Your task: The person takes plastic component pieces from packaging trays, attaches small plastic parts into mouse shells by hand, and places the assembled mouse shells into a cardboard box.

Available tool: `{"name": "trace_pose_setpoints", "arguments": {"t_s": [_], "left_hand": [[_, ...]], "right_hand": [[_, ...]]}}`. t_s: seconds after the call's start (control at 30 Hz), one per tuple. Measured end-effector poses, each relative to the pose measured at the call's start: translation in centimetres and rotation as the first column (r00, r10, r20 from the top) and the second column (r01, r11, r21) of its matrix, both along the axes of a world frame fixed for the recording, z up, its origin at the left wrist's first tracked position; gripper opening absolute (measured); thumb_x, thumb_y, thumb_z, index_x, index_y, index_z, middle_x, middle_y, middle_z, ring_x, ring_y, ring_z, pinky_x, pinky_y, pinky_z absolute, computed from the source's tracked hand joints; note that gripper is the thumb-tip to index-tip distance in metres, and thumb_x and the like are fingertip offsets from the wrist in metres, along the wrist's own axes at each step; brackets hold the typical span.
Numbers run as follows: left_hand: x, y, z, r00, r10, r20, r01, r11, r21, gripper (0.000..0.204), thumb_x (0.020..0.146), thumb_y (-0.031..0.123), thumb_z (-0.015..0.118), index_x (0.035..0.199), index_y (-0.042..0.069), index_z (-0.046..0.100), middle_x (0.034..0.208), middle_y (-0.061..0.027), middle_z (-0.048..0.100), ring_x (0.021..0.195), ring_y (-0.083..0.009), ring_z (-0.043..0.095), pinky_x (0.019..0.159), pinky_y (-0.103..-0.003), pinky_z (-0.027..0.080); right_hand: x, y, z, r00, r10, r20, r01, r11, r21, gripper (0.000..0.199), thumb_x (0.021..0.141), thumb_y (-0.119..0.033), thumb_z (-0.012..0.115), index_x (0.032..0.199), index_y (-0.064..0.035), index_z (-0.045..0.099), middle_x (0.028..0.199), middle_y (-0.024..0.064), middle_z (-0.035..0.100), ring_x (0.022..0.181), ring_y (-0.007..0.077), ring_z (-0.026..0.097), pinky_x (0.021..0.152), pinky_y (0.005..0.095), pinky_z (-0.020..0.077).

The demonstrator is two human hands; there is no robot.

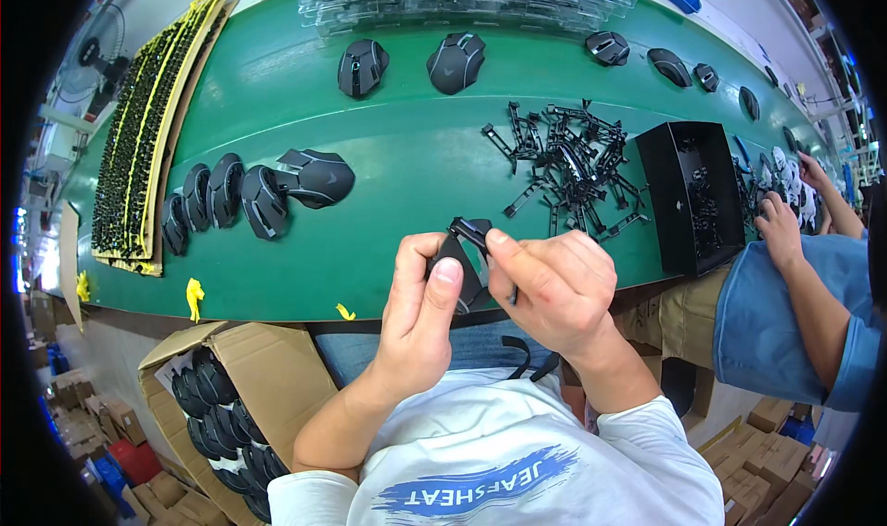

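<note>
**Black mouse shell gripped in both hands**

Left hand (420, 290) and right hand (554, 286) both closed around a black mouse shell (465, 260), glossy, angular, held just above the near edge of the green table (407, 175). Loose black clips (568, 161) piled beyond.

The mouse shells (254, 193) are black on a green table (407, 166). Yellow scraps (194, 295) lie near the edge. The cardboard box (268, 369) looks brown.
</note>
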State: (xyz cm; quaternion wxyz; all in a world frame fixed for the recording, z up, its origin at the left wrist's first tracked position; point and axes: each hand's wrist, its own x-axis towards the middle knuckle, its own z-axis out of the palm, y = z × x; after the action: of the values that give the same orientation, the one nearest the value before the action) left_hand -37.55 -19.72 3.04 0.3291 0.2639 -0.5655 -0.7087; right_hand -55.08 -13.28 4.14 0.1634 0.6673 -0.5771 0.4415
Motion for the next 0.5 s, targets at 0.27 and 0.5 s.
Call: {"name": "trace_pose_setpoints", "arguments": {"t_s": [0.27,0.5], "left_hand": [[0.6,0.2,-0.5,0.980,0.069,0.188,-0.012,0.956,-0.292,0.023,0.113,0.019,0.050,0.124,-0.001,0.056,0.110,-0.0113,0.061,0.100,-0.0194,0.059,0.092,-0.035,0.050],[-0.4,-0.7,-1.1,0.981,0.189,-0.040,-0.187,0.981,0.051,0.024,0.116,0.028,0.048,0.120,0.005,0.054,0.104,-0.0013,0.063,0.089,-0.0063,0.055,0.082,-0.025,0.048]], "right_hand": [[0.2,0.3,-0.2,0.999,0.035,0.011,-0.035,0.997,0.062,0.036,0.080,-0.006,0.079,0.116,-0.0060,0.076,0.079,-0.0016,0.069,0.060,0.0152,0.061,0.054,0.0314,0.0455],[1.6,1.8,0.6,0.999,0.047,-0.014,-0.045,0.992,0.121,0.048,0.075,-0.004,0.081,0.122,-0.0053,0.074,0.083,0.0009,0.071,0.064,0.0154,0.065,0.056,0.0306,0.0487]]}}
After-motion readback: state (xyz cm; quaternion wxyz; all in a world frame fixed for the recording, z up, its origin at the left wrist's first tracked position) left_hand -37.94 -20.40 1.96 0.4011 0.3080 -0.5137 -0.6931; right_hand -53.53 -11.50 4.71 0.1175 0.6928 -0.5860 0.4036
